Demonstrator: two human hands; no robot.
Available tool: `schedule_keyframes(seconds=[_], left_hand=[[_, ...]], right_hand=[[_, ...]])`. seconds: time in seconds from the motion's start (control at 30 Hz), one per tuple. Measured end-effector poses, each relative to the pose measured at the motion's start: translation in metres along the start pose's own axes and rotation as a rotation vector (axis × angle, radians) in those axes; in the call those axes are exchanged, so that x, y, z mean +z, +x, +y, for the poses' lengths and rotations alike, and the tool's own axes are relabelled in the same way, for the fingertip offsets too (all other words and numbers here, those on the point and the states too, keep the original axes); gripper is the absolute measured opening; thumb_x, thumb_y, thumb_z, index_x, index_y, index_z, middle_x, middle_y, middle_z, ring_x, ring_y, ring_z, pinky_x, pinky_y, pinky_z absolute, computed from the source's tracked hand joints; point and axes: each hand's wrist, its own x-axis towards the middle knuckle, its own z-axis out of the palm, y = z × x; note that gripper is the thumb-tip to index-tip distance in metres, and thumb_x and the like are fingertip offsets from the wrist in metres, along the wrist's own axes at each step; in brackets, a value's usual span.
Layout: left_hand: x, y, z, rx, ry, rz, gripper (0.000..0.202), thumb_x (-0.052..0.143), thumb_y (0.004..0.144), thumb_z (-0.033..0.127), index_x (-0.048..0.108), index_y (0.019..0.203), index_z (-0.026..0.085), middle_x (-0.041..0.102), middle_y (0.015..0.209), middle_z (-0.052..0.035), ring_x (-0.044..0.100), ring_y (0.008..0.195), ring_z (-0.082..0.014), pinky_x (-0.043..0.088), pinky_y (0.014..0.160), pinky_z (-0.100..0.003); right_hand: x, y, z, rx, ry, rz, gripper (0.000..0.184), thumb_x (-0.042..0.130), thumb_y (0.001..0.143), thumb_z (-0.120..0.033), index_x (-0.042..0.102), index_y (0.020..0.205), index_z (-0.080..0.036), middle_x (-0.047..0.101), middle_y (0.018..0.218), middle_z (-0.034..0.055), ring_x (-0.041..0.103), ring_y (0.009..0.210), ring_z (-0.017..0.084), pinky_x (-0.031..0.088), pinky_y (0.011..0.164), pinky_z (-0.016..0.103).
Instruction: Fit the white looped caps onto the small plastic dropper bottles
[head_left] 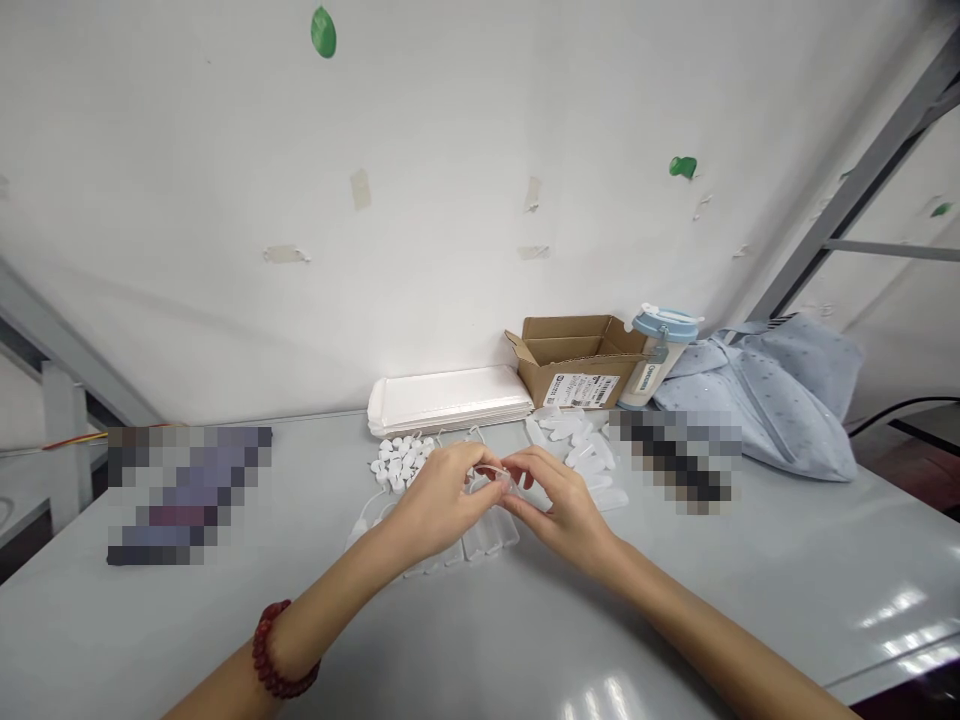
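Observation:
My left hand [441, 495] and my right hand [561, 508] meet above the grey table, thumbs and fingers pinched together. Between their fingertips is a small clear plastic piece [504, 479], partly covered by the fingers, so its exact kind is unclear. Just below my hands lies a row of flat clear plastic cases [489, 536]. A pile of small round white pieces [401, 460] sits to the left of my left hand, some with thin white loops. Beyond my right hand are several loose, translucent elongated plastic pieces [592, 458].
A stack of white padded mailers [450, 395] lies against the wall beside an open cardboard box [581, 365]. A blue-lidded cup [654, 355] and a light blue cloth bag [757, 400] stand at the right. Two pixelated items [187, 495] [675, 460] flank the work area.

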Motion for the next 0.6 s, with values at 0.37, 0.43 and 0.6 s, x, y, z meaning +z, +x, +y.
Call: schedule_keyframes(seconds=[0.37, 0.43, 0.6], left_hand=[[-0.016, 0.003, 0.0, 0.012, -0.059, 0.033, 0.021, 0.055, 0.083, 0.034, 0.068, 0.097, 0.027, 0.067, 0.106, -0.0013, 0.058, 0.099, -0.0228, 0.044, 0.077, -0.031], [-0.016, 0.003, 0.001, -0.002, -0.085, 0.036, 0.021, 0.054, 0.084, 0.037, 0.069, 0.095, 0.029, 0.067, 0.105, 0.0002, 0.058, 0.099, -0.0221, 0.044, 0.079, -0.031], [-0.015, 0.004, 0.001, -0.061, -0.154, 0.033, 0.018, 0.056, 0.083, 0.036, 0.07, 0.091, 0.029, 0.069, 0.101, 0.0012, 0.059, 0.096, -0.0205, 0.043, 0.082, -0.032]], right_hand=[[0.002, -0.003, -0.003, 0.121, 0.068, -0.044, 0.035, 0.05, 0.09, -0.023, 0.046, 0.124, -0.02, 0.064, 0.083, 0.0041, 0.06, 0.072, 0.016, 0.051, 0.065, 0.029], [0.003, -0.003, -0.003, 0.115, 0.098, -0.032, 0.038, 0.05, 0.09, -0.024, 0.043, 0.127, -0.02, 0.063, 0.08, 0.0031, 0.059, 0.07, 0.015, 0.051, 0.064, 0.029], [0.003, -0.004, -0.004, 0.085, 0.104, -0.024, 0.041, 0.051, 0.09, -0.025, 0.041, 0.13, -0.021, 0.059, 0.077, 0.0018, 0.056, 0.069, 0.015, 0.05, 0.066, 0.029]])
